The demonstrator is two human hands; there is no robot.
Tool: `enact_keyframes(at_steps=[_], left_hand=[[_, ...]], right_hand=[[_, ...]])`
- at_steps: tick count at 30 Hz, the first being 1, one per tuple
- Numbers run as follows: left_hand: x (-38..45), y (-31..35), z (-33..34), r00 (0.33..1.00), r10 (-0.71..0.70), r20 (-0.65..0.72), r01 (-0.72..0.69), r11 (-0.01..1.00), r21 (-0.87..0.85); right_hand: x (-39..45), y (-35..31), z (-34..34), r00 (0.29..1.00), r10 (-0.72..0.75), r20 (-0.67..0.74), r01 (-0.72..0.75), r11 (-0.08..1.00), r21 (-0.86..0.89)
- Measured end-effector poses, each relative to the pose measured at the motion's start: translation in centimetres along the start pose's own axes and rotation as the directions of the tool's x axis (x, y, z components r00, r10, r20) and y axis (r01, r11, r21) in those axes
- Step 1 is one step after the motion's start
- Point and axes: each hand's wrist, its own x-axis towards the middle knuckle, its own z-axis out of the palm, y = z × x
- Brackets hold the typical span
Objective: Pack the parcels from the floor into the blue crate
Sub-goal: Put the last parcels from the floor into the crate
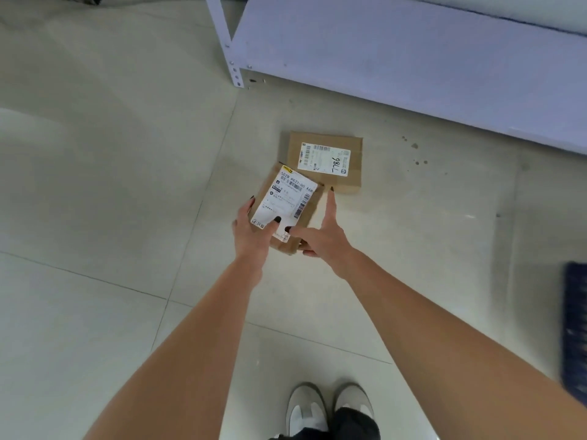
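A small cardboard parcel (pixel 287 203) with a white shipping label is lifted above the floor in both hands. My left hand (pixel 252 231) grips its left side, thumb on the label. My right hand (pixel 320 235) holds the near right corner, thumb on top, index finger stretched along the right edge, other fingers under it. A second, flatter cardboard parcel (pixel 330 161) marked "7786" lies on the floor just beyond. The blue crate (pixel 575 331) shows blurred at the right edge.
A pale metal shelf (pixel 413 55) with a perforated upright (pixel 233 63) fills the top right, close behind the parcels. The floor is light tile with a few dark spots (pixel 414 150). My grey shoes (pixel 330 408) stand at the bottom centre.
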Motion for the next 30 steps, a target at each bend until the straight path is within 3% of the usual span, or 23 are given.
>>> enact_keyframes(at_steps=[9, 18, 21, 26, 30], left_hand=[[-9.9, 9.0, 3.8, 0.961, 0.053, 0.271, -0.071, 0.996, 0.055], [-19.3, 13.8, 17.3, 0.863, 0.072, 0.500, -0.156, 0.979, 0.130], [-23.8, 13.5, 23.9, 0.859, 0.115, 0.499, -0.207, 0.969, 0.132], [-33.3, 11.0, 36.8, 0.905, 0.148, 0.398, -0.183, 0.982, 0.051], [-41.0, 8.8, 46.1, 0.928, 0.142, 0.344, -0.165, 0.986, 0.036]], right_hand=[[-10.0, -4.7, -10.4, 0.997, 0.062, -0.049, -0.052, 0.982, 0.180], [-17.9, -1.1, -29.0, 0.983, 0.005, -0.185, 0.013, 0.995, 0.097], [-21.0, 1.7, -36.5, 0.981, -0.051, -0.189, 0.061, 0.997, 0.044], [-27.6, 7.3, -50.0, 0.979, -0.103, -0.174, 0.143, 0.962, 0.231], [-32.9, 11.1, -60.0, 0.978, -0.099, -0.182, 0.147, 0.952, 0.269]])
